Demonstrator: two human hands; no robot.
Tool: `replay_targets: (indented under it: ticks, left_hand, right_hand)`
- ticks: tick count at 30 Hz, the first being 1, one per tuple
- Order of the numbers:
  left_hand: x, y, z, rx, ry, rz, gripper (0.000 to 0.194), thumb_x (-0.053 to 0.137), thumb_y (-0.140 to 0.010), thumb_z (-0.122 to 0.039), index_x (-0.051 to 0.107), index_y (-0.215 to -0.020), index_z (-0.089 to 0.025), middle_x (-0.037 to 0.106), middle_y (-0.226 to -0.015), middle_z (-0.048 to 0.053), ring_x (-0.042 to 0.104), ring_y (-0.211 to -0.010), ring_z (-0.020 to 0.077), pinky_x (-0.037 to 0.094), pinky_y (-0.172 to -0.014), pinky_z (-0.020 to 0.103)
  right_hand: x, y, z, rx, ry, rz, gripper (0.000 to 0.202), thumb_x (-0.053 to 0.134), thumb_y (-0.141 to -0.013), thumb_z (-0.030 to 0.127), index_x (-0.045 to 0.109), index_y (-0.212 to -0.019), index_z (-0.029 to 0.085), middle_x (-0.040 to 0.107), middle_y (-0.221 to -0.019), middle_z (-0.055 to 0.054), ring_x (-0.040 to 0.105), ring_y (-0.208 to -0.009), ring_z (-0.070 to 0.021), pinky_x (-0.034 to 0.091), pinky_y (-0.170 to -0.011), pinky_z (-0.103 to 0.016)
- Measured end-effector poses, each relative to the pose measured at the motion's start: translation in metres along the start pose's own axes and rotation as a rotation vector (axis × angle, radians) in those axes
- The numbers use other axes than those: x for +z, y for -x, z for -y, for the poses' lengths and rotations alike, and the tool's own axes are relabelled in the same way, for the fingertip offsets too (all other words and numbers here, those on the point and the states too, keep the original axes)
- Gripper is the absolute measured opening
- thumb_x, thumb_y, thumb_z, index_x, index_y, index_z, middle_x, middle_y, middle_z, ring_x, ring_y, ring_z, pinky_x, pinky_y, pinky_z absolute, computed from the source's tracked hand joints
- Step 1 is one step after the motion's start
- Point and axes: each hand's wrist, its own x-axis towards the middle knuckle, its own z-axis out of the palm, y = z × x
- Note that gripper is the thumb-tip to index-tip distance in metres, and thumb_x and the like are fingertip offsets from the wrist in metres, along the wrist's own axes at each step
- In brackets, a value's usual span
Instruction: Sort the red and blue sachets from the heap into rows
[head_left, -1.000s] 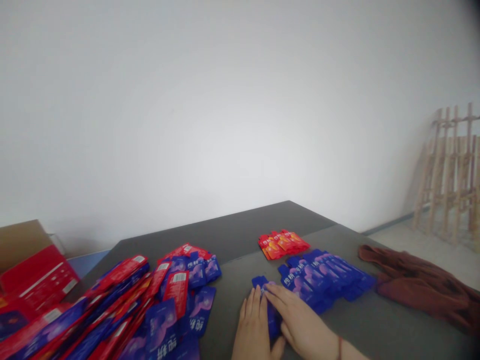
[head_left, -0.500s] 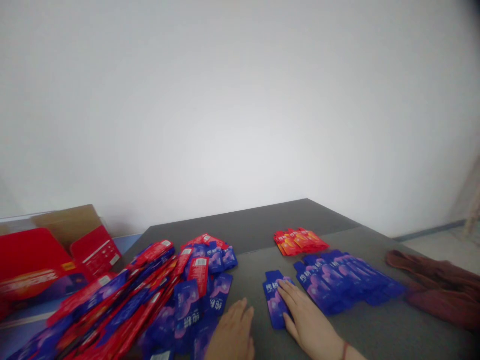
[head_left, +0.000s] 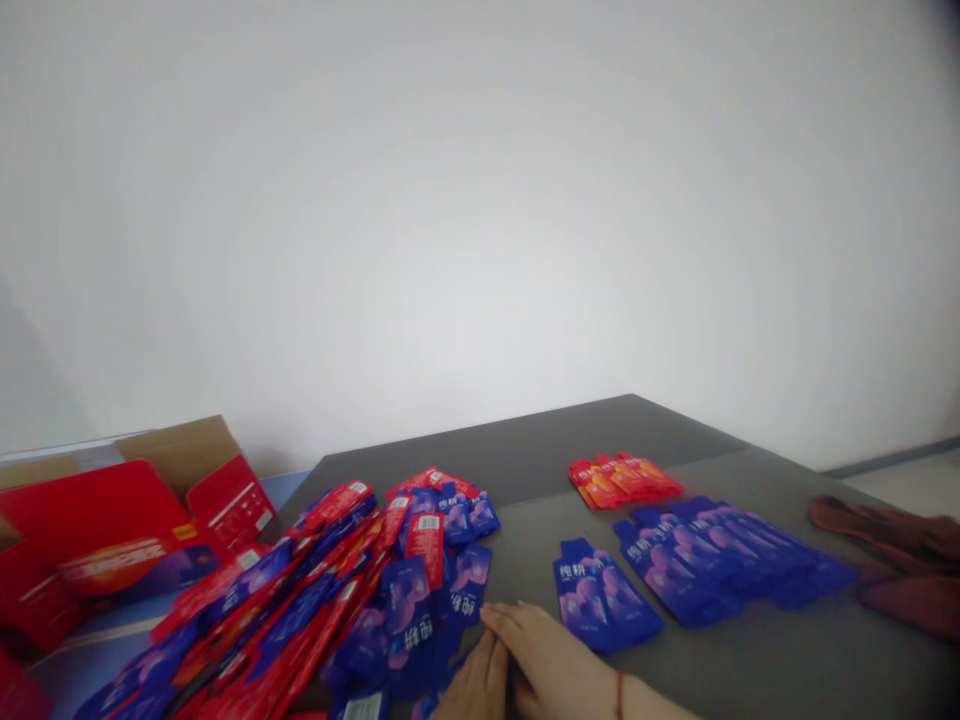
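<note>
My right hand (head_left: pixel 549 652) reaches left across the front of the table, its fingers together and its tips meeting those of my left hand (head_left: pixel 480 683). Both hands look closed; whatever lies between or under their fingers is hidden. Just beyond them is the right edge of a heap of blue packets (head_left: pixel 409 610), mixed with red packets (head_left: pixel 425 540). To the right of my right hand, apart from it, two overlapping blue packets (head_left: pixel 600 595) lie flat with their printed fronts up. A thin red band circles my right wrist.
Farther right, a fanned row of blue packets (head_left: pixel 720 555) lies on the dark table (head_left: pixel 525 560). Behind it sits a group of red-orange packets (head_left: pixel 622 480). A brown cloth (head_left: pixel 892 550) lies at the right edge. An open red carton (head_left: pixel 112 540) stands at the left.
My right hand has left the blue packet and moved left to my left hand. Two overlapping packets now show where it rested. The view has shifted slightly left.
</note>
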Motion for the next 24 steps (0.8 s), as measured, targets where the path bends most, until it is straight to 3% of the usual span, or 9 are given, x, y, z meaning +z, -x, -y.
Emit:
replay_targets:
  ticks: [3, 5, 9, 12, 15, 18, 20, 22, 24]
  left_hand:
    - [-0.024, -0.007, 0.007, 0.007, 0.143, 0.102, 0.068, 0.035, -0.069, 0.008, 0.05, -0.128, -0.022, 0.058, -0.131, 0.004, 0.053, -0.121, 0.0126, 0.042, -0.099, 0.02]
    - [-0.041, -0.011, 0.008, -0.036, 0.175, 0.211, 0.057, 0.04, -0.072, 0.004, 0.055, -0.121, -0.021, 0.062, -0.123, 0.005, 0.057, -0.115, 0.016, 0.045, -0.097, 0.024]
    - [-0.059, -0.015, 0.004, -0.18, 0.109, 0.379, 0.044, 0.041, -0.076, 0.0, 0.058, -0.113, -0.017, 0.066, -0.114, 0.009, 0.062, -0.105, 0.0217, 0.049, -0.089, 0.032]
    - [-0.066, -0.022, -0.001, -0.147, 0.192, 0.402, 0.042, 0.036, -0.082, -0.001, 0.059, -0.114, -0.018, 0.067, -0.113, 0.009, 0.063, -0.105, 0.0199, 0.047, -0.089, 0.03]
    - [-0.082, -0.034, -0.004, -0.165, 0.337, 0.363, 0.032, 0.036, -0.089, -0.013, 0.062, -0.107, -0.021, 0.071, -0.101, 0.006, 0.066, -0.094, 0.0199, 0.047, -0.079, 0.027]
    - [-0.102, -0.047, -0.002, -0.24, 0.551, 0.32, 0.02, 0.045, -0.087, -0.026, 0.064, -0.091, -0.022, 0.072, -0.09, 0.003, 0.066, -0.084, 0.0189, 0.043, -0.07, 0.024]
    - [-0.109, -0.053, 0.003, -0.235, 0.722, 0.368, 0.013, 0.053, -0.079, -0.027, 0.063, -0.084, -0.02, 0.07, -0.084, 0.0, 0.063, -0.078, 0.017, 0.04, -0.066, 0.023]
    - [-0.109, -0.053, 0.012, -0.19, 0.902, 0.424, 0.019, 0.058, -0.072, -0.027, 0.061, -0.089, -0.019, 0.068, -0.088, -0.001, 0.059, -0.08, 0.0156, 0.039, -0.068, 0.022]
    - [-0.105, -0.048, 0.021, -0.214, 1.009, 0.423, 0.031, 0.062, -0.068, -0.03, 0.058, -0.097, -0.018, 0.066, -0.095, 0.0, 0.057, -0.085, 0.0162, 0.04, -0.074, 0.023]
  right_hand:
    - [0.001, 0.005, -0.002, 0.043, -0.069, -0.008, 0.077, 0.056, -0.066, 0.014, 0.039, -0.141, 0.012, 0.053, -0.134, -0.015, 0.049, -0.121, -0.0258, 0.034, -0.107, -0.038]
    - [-0.002, 0.008, -0.003, 0.039, -0.083, 0.006, 0.073, 0.063, -0.066, 0.019, 0.045, -0.137, 0.015, 0.057, -0.128, -0.013, 0.051, -0.116, -0.0253, 0.037, -0.102, -0.035]
    - [-0.01, 0.009, -0.002, 0.009, 0.045, 0.045, 0.045, 0.063, -0.073, 0.023, 0.061, -0.118, 0.022, 0.061, -0.116, -0.007, 0.052, -0.109, -0.0243, 0.039, -0.096, -0.037]
    - [-0.014, 0.01, 0.0, 0.015, 0.032, -0.035, 0.05, 0.064, -0.073, 0.024, 0.058, -0.122, 0.02, 0.059, -0.123, -0.009, 0.051, -0.114, -0.0258, 0.037, -0.098, -0.038]
    - [-0.017, 0.012, 0.001, 0.016, -0.192, -0.116, 0.05, 0.057, -0.075, 0.018, 0.057, -0.125, 0.021, 0.062, -0.122, -0.008, 0.056, -0.111, -0.0222, 0.04, -0.097, -0.033]
    - [-0.012, 0.013, -0.004, 0.092, -0.454, -0.054, 0.034, 0.045, -0.081, 0.016, 0.064, -0.108, 0.021, 0.071, -0.09, -0.003, 0.066, -0.078, -0.0158, 0.049, -0.071, -0.024]
    - [-0.004, 0.012, -0.013, 0.202, -0.58, -0.026, 0.025, 0.043, -0.084, 0.022, 0.065, -0.096, 0.018, 0.066, -0.071, -0.001, 0.064, -0.06, -0.0133, 0.044, -0.053, -0.02]
    - [0.005, 0.01, -0.021, 0.301, -0.686, -0.03, 0.022, 0.046, -0.086, 0.031, 0.062, -0.084, 0.016, 0.06, -0.06, 0.001, 0.06, -0.053, -0.0118, 0.039, -0.046, -0.017]
    - [0.009, 0.009, -0.026, 0.359, -0.796, -0.024, 0.033, 0.05, -0.083, 0.046, 0.059, -0.079, 0.015, 0.056, -0.056, 0.002, 0.058, -0.049, -0.0108, 0.036, -0.042, -0.016]
